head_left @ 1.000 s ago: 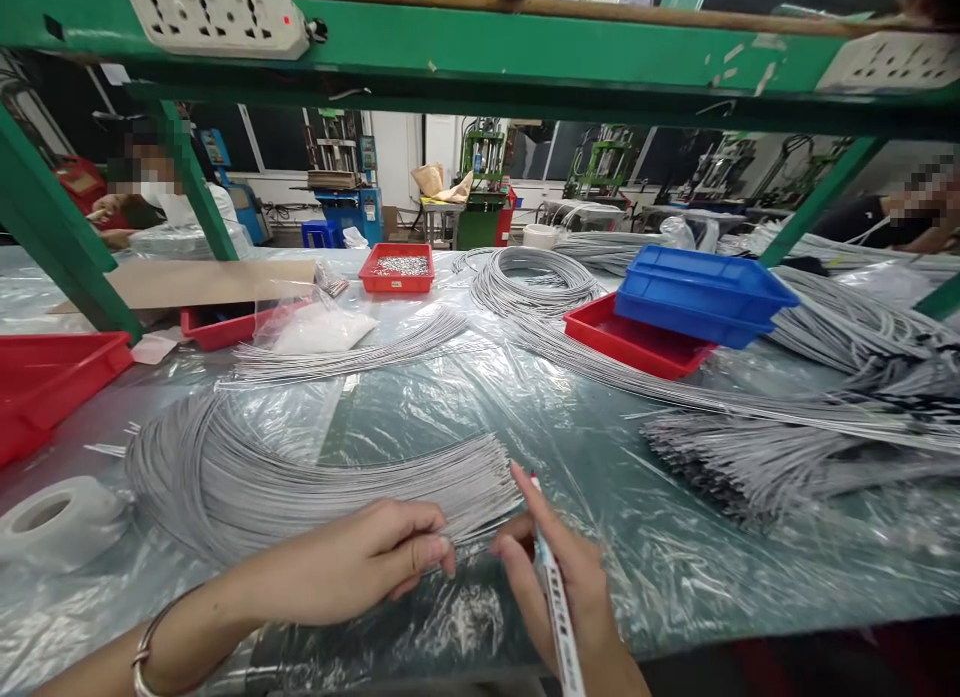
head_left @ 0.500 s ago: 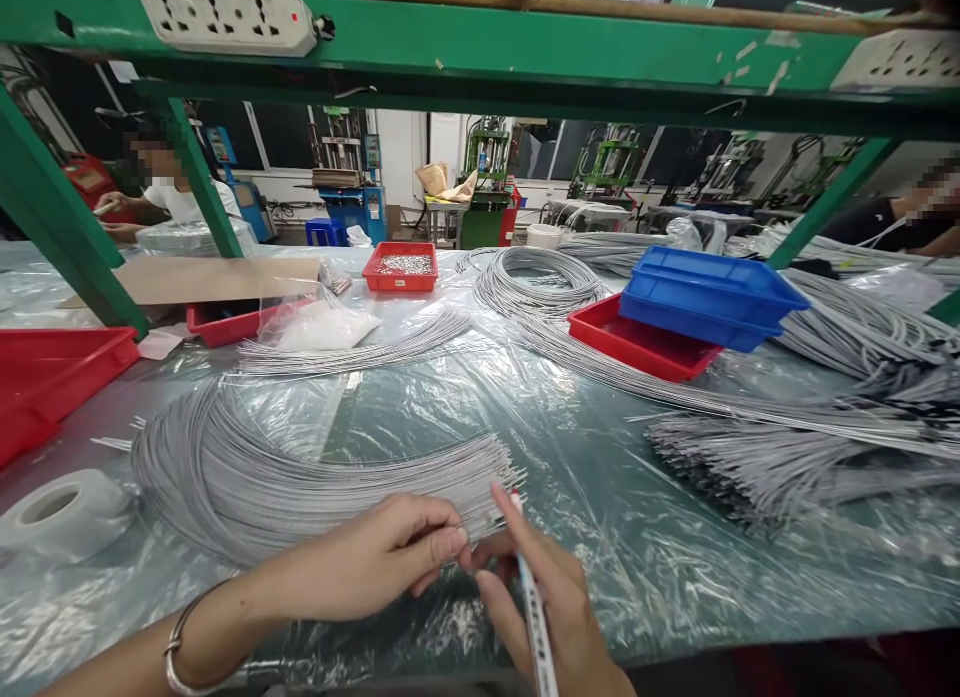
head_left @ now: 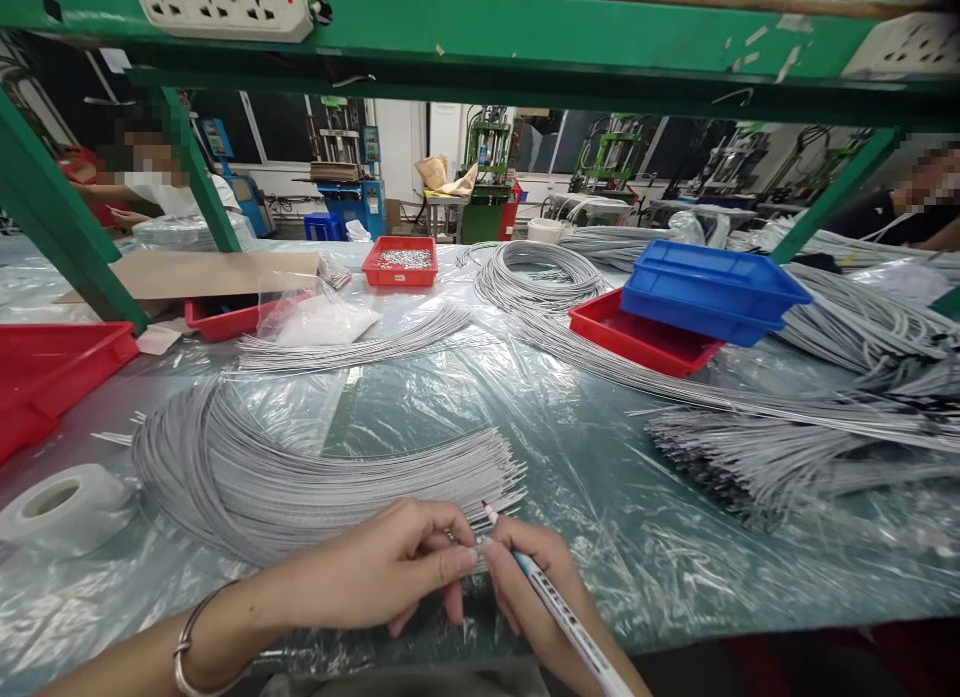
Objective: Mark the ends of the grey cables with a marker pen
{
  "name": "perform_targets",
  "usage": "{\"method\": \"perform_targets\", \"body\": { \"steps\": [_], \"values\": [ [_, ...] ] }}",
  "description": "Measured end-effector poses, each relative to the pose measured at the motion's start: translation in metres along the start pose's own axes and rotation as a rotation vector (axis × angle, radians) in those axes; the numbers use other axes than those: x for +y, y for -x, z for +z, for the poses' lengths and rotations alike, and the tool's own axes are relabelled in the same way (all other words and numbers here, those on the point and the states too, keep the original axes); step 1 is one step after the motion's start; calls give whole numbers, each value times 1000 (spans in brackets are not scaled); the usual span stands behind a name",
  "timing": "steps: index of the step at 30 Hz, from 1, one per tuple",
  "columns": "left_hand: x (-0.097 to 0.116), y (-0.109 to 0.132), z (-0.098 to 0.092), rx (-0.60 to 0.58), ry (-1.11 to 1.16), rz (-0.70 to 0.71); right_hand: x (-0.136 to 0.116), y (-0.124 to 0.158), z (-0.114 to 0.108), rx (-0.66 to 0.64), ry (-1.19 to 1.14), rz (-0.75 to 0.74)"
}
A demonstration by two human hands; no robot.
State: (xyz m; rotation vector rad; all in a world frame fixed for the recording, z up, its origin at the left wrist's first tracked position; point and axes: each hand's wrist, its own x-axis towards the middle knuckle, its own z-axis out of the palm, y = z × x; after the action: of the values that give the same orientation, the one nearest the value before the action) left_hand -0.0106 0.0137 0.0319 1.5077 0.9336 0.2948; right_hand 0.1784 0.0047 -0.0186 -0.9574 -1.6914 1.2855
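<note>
Gripping a slim white marker pen (head_left: 570, 622) with dark lettering and a dark red tip in the right hand (head_left: 536, 577), fingers closed round the barrel. Holding the left hand (head_left: 405, 567), thumb and fingers bent, over the near edge of a thick fanned bundle of thin grey wires (head_left: 322, 487) laid on clear plastic sheeting (head_left: 600, 537) — cannot tell whether pinching a wire. Bringing both thumbs close together near the wire ends. Wearing a silvery metal bangle (head_left: 180, 657) on the left wrist. Facing, farther out, a roll of clear plastic film (head_left: 56, 507) beside the bundle's curve, a shallow red plastic tray (head_left: 399, 278) of small metallic pieces and tilted blue plastic trays (head_left: 712, 282) — all on the same table.
</note>
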Motion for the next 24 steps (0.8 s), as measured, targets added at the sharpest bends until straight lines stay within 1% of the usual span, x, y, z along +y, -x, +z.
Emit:
{"method": "perform_targets", "body": {
  "steps": [2,4,6,9,12,18,24],
  "values": [
    [-2,-2,1,2,75,5,2,-1,-2,-9,4,4],
    [-5,-4,2,37,98,31,3,-1,-3,-12,24,1],
    [-5,-6,2,87,75,29,3,-2,-4,-15,50,1],
    [-4,-7,0,133,13,-23,2,-2,-6,-10,72,14],
    [-1,-10,-2,139,21,-32,1,-3,-6,-4,68,12],
    [-3,-16,-3,138,164,12,0,-5,-8,-5,108,-22],
    [-7,-17,-4,127,163,-1,1,-6,-7,-17,139,-34]
  ]
}}
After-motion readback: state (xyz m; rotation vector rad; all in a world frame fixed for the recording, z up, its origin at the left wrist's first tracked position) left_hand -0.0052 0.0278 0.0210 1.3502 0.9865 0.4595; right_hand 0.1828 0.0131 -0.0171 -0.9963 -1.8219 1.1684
